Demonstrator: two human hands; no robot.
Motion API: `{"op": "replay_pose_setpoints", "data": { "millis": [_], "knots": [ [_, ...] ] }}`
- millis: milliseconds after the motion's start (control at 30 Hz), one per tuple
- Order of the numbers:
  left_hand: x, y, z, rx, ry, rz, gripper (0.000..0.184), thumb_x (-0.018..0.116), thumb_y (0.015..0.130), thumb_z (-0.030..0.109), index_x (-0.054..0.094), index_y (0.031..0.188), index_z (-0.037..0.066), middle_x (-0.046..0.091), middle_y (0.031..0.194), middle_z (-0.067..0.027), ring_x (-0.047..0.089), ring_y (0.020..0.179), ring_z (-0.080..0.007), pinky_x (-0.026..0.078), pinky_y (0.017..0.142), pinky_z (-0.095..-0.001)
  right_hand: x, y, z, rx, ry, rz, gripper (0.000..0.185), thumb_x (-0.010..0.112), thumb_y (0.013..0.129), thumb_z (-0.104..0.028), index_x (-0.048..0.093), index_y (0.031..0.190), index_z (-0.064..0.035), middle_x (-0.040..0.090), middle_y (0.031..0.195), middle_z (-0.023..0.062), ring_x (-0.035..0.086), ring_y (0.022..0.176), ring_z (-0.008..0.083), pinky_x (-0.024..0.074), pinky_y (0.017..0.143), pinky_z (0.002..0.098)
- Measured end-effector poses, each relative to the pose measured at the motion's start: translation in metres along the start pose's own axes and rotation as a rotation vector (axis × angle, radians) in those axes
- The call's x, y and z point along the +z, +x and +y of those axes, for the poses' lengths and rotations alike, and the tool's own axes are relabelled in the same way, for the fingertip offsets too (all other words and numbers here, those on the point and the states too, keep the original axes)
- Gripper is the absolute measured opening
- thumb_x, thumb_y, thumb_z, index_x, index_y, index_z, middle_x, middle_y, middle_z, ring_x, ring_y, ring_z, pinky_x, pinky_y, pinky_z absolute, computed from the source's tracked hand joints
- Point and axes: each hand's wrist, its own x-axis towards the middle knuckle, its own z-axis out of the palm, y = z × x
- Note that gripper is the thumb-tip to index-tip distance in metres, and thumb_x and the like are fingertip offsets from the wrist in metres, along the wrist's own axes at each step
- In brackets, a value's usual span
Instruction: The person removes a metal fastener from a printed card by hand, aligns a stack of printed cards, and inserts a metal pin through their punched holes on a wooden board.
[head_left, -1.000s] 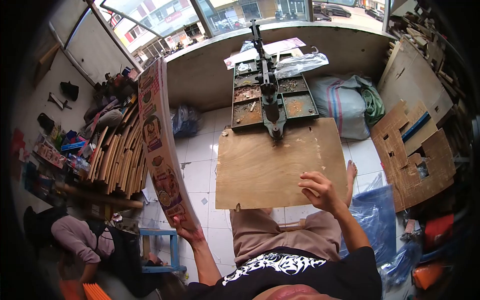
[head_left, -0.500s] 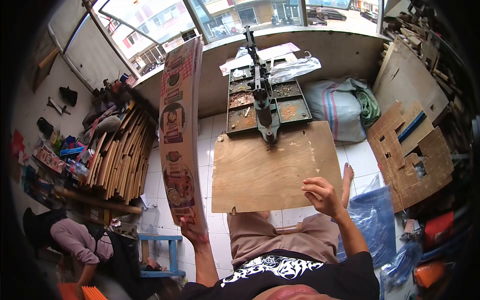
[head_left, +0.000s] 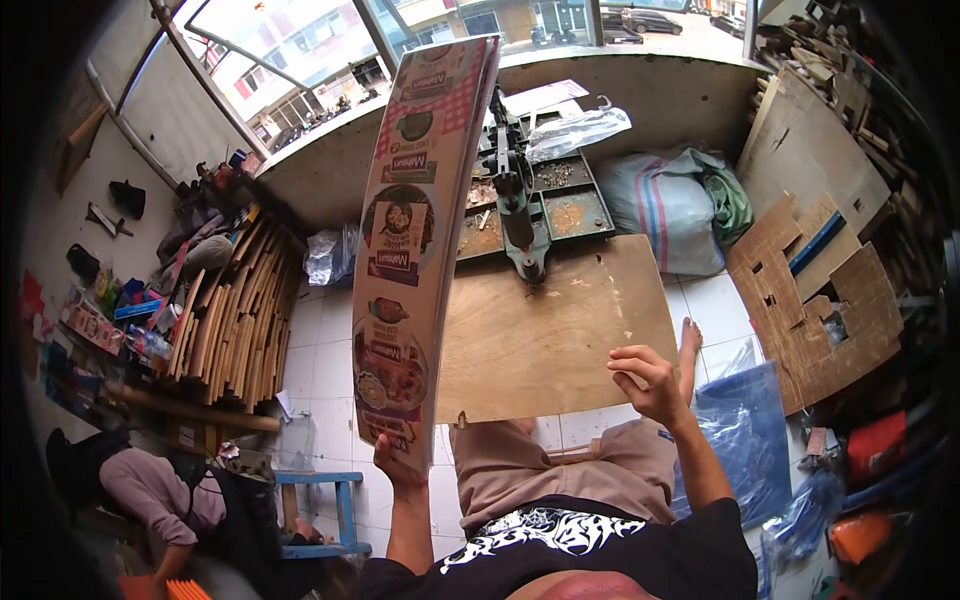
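Note:
My left hand (head_left: pixel 402 468) grips the lower end of a long stack of printed sheets (head_left: pixel 405 230), its thumb on the printed face. The stack stands nearly upright, tilted a little right at the top, and hides the left part of a wooden board (head_left: pixel 550 340). Over the board's right front part hangs my right hand (head_left: pixel 648 383), fingers apart and slightly curled, holding nothing. A dark metal hand machine (head_left: pixel 517 215) stands at the board's far edge, with a compartment tray (head_left: pixel 585 238) of small parts around it.
Thin wooden strips (head_left: pixel 230 315) are stacked at the left, near a blue stool frame (head_left: pixel 345 505). Another person (head_left: pixel 165 495) bends over at the lower left. To the right are a large white sack (head_left: pixel 665 215), cut wooden panels (head_left: pixel 830 300) and blue plastic sheeting (head_left: pixel 740 440).
My left hand has brought the stack of sheets rightward and raised it, so it now covers the board's left part and some of the tray. My right hand has barely moved.

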Motion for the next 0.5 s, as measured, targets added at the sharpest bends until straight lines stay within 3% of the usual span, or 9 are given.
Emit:
{"op": "replay_pose_setpoints", "data": {
  "millis": [200,267,300,333,400,467,500],
  "knots": [
    [0.043,-0.020,0.007,-0.050,0.048,-0.097,0.083,0.072,0.072,0.037,0.038,0.140,0.003,0.053,0.132,-0.0118,0.052,0.121,-0.0301,0.043,0.104,-0.0440,-0.018,0.007,-0.002,0.066,-0.035,0.004,0.024,0.069,0.082,0.002,0.066,0.106,0.0003,0.067,0.108,0.0127,0.065,0.102,0.0235,0.0511,0.089,0.0310],
    [0.047,-0.011,0.006,-0.082,0.028,-0.136,0.084,0.073,0.072,0.037,0.038,0.140,0.002,0.053,0.131,-0.0119,0.052,0.121,-0.0300,0.043,0.104,-0.0443,-0.016,0.002,0.012,0.377,0.531,0.170,0.036,0.068,0.089,-0.018,0.060,0.119,0.0001,0.065,0.114,0.0140,0.061,0.108,0.0219,0.0477,0.096,0.0364],
    [0.040,-0.014,0.007,-0.138,0.054,-0.127,0.084,0.072,0.071,0.037,0.038,0.140,0.002,0.053,0.131,-0.0124,0.053,0.120,-0.0300,0.043,0.104,-0.0445,-0.024,0.003,0.018,0.356,0.607,0.183,0.042,0.066,0.091,-0.010,0.050,0.128,0.0042,0.062,0.118,0.0142,0.061,0.109,0.0216,0.0490,0.096,0.0341],
    [0.031,-0.015,0.009,-0.192,0.077,-0.122,0.084,0.072,0.071,0.037,0.038,0.139,0.002,0.053,0.131,-0.0128,0.053,0.120,-0.0299,0.043,0.105,-0.0446,-0.031,0.008,0.018,0.323,0.629,0.214,0.064,0.065,0.091,-0.039,0.043,0.135,0.0023,0.059,0.124,0.0174,0.059,0.113,0.0234,0.0476,0.098,0.0373],
    [0.027,-0.011,0.009,-0.234,0.051,-0.096,0.085,0.071,0.068,0.032,0.038,0.139,0.001,0.053,0.131,-0.0137,0.055,0.118,-0.0300,0.046,0.103,-0.0436,-0.049,0.013,0.023,0.288,0.906,0.316,0.079,0.062,0.088,-0.052,0.034,0.140,0.0006,0.051,0.131,0.0229,0.056,0.117,0.0302,0.0477,0.099,0.0430],
    [0.048,-0.009,0.020,-0.298,0.104,-0.201,0.085,0.069,0.064,0.025,0.038,0.138,0.000,0.055,0.129,-0.0150,0.058,0.114,-0.0299,0.050,0.098,-0.0423,-0.071,0.019,0.020,0.309,1.212,0.393,0.092,0.057,0.084,-0.065,0.028,0.144,-0.0024,0.041,0.139,0.0285,0.051,0.122,0.0375,0.0436,0.102,0.0506],
    [0.054,-0.008,0.023,-0.370,0.075,-0.207,0.084,0.067,0.060,0.019,0.039,0.137,-0.003,0.057,0.125,-0.0175,0.060,0.110,-0.0308,0.054,0.093,-0.0420,-0.080,0.020,0.020,0.278,1.337,0.421,0.093,0.057,0.083,-0.066,0.026,0.145,-0.0046,0.033,0.143,0.0326,0.042,0.129,0.0419,0.0383,0.105,0.0562]
  ]
}}
